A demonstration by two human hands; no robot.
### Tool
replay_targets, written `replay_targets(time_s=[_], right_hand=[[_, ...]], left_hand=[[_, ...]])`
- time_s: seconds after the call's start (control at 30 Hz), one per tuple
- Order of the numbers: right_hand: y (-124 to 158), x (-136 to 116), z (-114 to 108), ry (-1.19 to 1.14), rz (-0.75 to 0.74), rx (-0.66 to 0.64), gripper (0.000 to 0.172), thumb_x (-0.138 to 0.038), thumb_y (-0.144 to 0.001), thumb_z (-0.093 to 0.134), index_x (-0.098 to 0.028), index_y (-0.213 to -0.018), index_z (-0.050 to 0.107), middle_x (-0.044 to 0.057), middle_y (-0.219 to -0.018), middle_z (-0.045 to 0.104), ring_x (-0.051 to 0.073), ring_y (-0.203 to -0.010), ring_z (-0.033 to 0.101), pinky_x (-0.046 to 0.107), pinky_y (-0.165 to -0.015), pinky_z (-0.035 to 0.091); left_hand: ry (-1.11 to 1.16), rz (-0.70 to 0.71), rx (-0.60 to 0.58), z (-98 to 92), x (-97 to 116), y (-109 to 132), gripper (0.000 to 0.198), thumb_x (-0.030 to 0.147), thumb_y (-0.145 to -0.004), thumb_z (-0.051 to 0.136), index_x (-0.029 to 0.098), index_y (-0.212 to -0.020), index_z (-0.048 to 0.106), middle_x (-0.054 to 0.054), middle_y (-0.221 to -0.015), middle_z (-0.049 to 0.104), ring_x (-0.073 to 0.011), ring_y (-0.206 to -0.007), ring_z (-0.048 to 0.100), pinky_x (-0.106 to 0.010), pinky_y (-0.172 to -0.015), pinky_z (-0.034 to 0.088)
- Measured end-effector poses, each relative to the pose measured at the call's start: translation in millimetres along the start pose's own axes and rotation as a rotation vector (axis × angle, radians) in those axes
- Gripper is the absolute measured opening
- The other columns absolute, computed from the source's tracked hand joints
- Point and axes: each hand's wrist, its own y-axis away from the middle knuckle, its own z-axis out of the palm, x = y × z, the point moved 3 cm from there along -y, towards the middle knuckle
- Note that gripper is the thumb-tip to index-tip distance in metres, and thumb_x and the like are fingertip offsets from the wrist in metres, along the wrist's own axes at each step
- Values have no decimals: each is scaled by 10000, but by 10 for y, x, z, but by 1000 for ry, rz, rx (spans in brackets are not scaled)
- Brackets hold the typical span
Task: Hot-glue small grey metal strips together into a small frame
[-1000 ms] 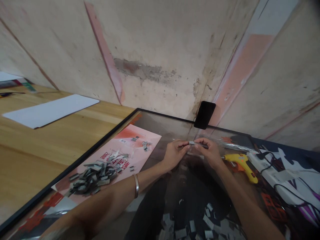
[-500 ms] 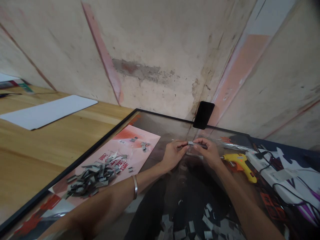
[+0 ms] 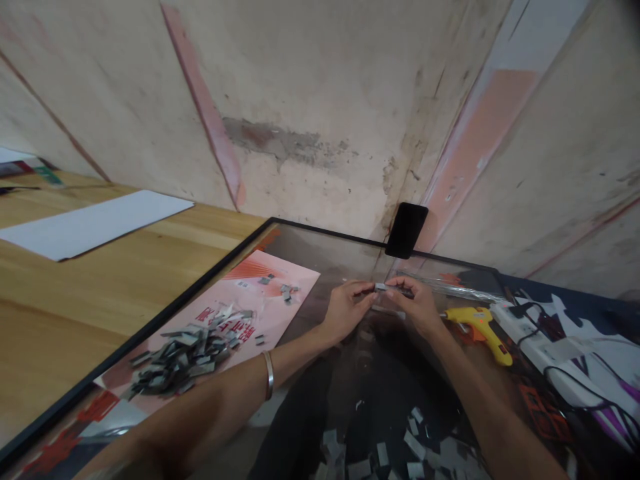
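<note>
Both my hands meet over the glossy tabletop, pinching one small grey rectangular piece (image 3: 381, 287) between them. My left hand (image 3: 346, 310) grips its left end with thumb and fingertips. From the other side, my right hand (image 3: 417, 307) closes on it, and a dark strip shows under those fingers; I cannot make out what that strip is. A heap of similar grey pieces (image 3: 187, 353) lies on a pink printed sheet (image 3: 290, 270) to the left. Pale, loose pieces (image 3: 383, 455) are scattered at the near edge, in front of my body.
A yellow glue gun (image 3: 475, 320) lies right of my right hand, beside a white power strip (image 3: 525, 340) with cables. A black phone (image 3: 407, 230) leans against the wall at the back. White paper (image 3: 100, 223) rests on the wooden table (image 3: 150, 273) at left.
</note>
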Motion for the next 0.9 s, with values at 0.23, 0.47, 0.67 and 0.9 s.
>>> replay_targets(time_s=[0.23, 0.47, 0.67, 0.9], right_hand=[[-3, -7, -7, 12, -4, -4, 253, -389, -754, 664, -199, -921, 664, 34, -878, 667, 182, -806, 596, 312, -764, 456], [4, -20, -2, 8, 4, -5, 252, -386, -752, 661, -198, -920, 667, 29, -835, 662, 174, -764, 589, 302, -718, 454], [3, -16, -1, 3, 10, -6, 257, -387, -753, 661, -197, -925, 666, 31, -850, 668, 175, -778, 595, 308, -739, 458], [-3, -25, -3, 18, -7, -1, 253, -389, -753, 661, -196, -916, 668, 38, -874, 675, 184, -799, 600, 311, -754, 458]], left_hand=[[37, -15, 4, 9, -36, 10, 246, 278, -814, 629, 171, -1023, 706, -76, -965, 711, -182, -873, 645, -295, -786, 518], [54, -63, 24, 22, -77, 18, 276, 276, -786, 659, 170, -1039, 693, -81, -987, 717, -188, -887, 658, -311, -792, 531], [74, -82, 16, 26, -86, 21, 278, 288, -780, 668, 161, -1025, 701, -86, -987, 724, -200, -900, 666, -323, -808, 530], [103, -81, 2, 35, -97, 12, 231, 297, -807, 641, 177, -987, 721, -73, -976, 733, -198, -892, 671, -317, -810, 527]])
